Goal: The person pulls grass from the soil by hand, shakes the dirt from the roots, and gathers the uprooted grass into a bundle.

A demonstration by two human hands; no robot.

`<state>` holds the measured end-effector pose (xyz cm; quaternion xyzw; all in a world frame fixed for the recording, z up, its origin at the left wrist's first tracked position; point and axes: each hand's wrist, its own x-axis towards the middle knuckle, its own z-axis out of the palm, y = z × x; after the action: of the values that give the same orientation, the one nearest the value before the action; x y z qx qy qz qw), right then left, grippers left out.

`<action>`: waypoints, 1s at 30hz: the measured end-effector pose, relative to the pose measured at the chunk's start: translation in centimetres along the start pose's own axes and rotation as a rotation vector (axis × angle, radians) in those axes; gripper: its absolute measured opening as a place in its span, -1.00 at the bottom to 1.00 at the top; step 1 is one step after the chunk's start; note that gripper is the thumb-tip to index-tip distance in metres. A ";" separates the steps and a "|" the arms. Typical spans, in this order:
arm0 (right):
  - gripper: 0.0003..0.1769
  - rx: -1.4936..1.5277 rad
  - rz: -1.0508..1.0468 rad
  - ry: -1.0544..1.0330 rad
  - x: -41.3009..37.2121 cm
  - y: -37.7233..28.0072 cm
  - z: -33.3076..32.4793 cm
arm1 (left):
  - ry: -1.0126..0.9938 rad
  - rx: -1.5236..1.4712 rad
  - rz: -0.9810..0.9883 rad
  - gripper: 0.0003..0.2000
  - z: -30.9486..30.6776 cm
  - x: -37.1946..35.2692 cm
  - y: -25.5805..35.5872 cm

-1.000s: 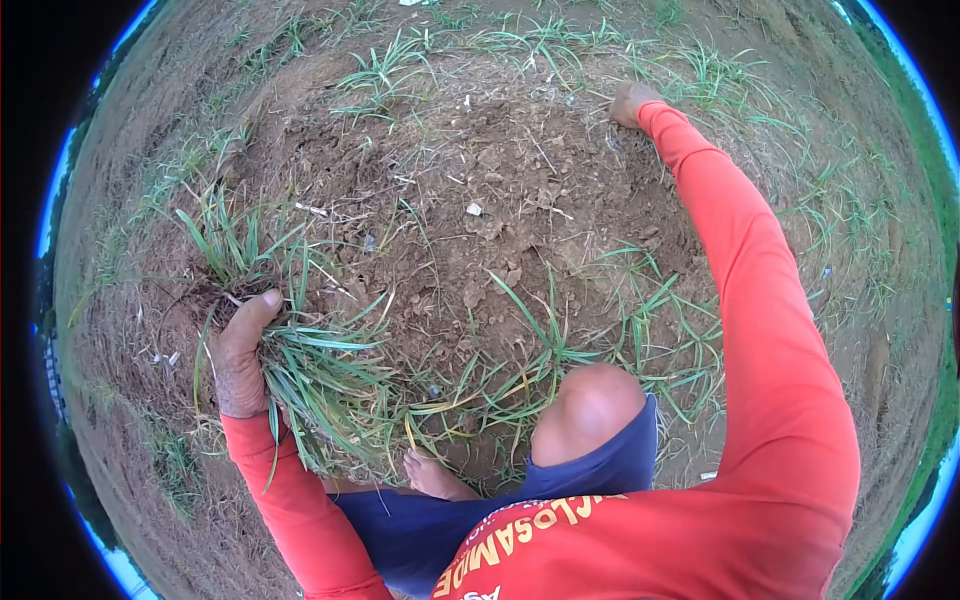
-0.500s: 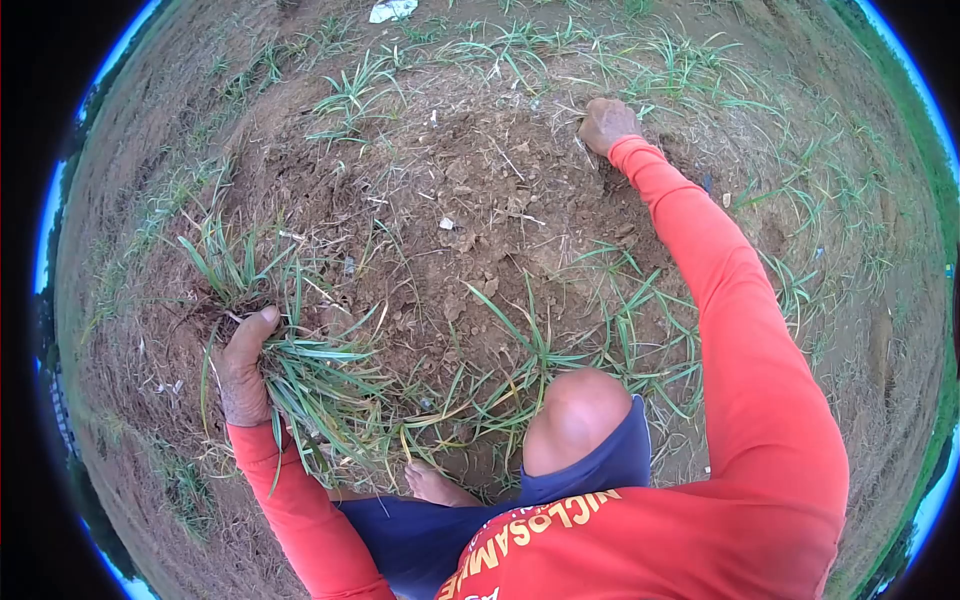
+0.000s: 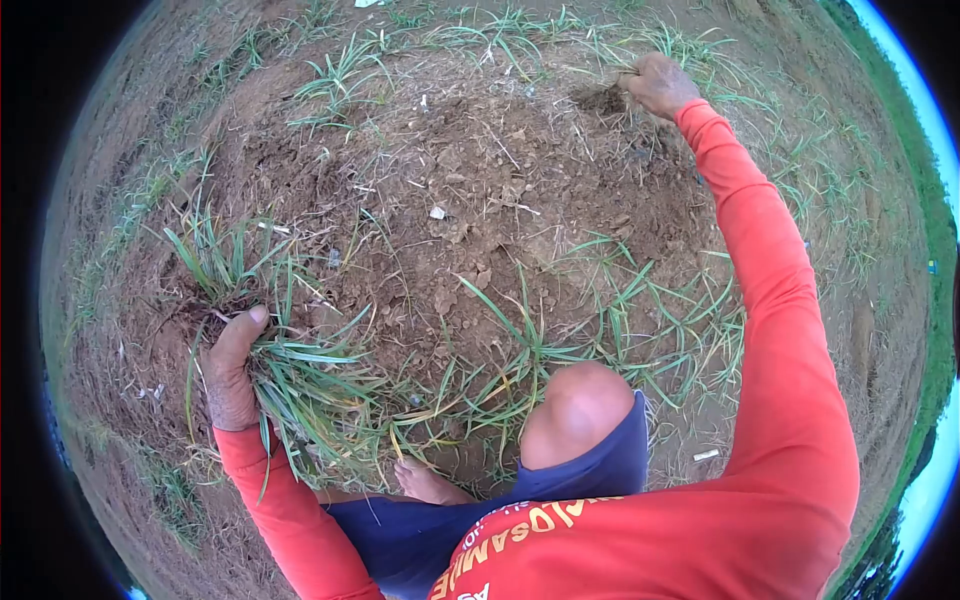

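Observation:
My left hand point(image 3: 232, 365) is closed around a thick bunch of long green grass point(image 3: 310, 385), its roots and soil showing by the thumb at the left. At the upper right, my right hand point(image 3: 660, 85) is closed on a small grass tuft point(image 3: 603, 97) with dark, soil-covered roots. The tuft is just left of the fingers, close to the ground. Between the hands lies brown, crumbly soil point(image 3: 480, 190) with dry stalks. More grass point(image 3: 535, 345) stands in front of the bent knee.
Grass clumps grow at the top left point(image 3: 345, 75) and top right point(image 3: 685, 50). A small white scrap point(image 3: 437, 213) lies on the soil, and a white piece point(image 3: 706, 455) is right of the knee point(image 3: 580, 415). A bare foot point(image 3: 428, 480) shows low down.
My right hand has moved up and to the right, and a tuft with dark roots now shows at its fingers. My left hand still holds its bunch, nearly in place.

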<state>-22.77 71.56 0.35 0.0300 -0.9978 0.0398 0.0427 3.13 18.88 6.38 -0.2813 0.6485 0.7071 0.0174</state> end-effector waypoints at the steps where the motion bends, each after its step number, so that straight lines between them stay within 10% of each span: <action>1: -0.50 0.042 -0.041 -0.049 -0.2 0.0 -1.7 | -0.009 0.001 0.005 -0.77 0.0 0.2 0.0; 11: -0.50 0.871 0.145 -0.007 -3.0 0.2 -6.8 | -0.118 -0.092 0.064 -0.81 0.2 1.1 -1.4; 14: -0.59 -0.248 0.168 -0.181 -3.6 0.7 3.0 | -0.173 -0.123 -0.009 -0.81 0.1 0.8 -2.1; 20: -0.81 1.352 0.347 -0.148 -11.3 -2.9 1.2 | -0.271 -0.223 -0.106 -0.77 1.9 1.7 -5.0; 26: -0.82 1.489 0.195 -0.292 -19.5 -15.8 2.3 | -0.359 -0.344 -0.050 -0.45 10.3 2.3 -12.7; 30: -0.70 1.134 -0.454 -0.277 -23.7 -21.9 4.9 | -0.199 -0.387 -0.054 -0.56 14.8 1.2 -14.2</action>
<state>1.74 50.68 -4.90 0.2639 -0.7865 0.5490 -0.1022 2.04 34.43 -7.00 -0.2256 0.4879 0.8420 0.0460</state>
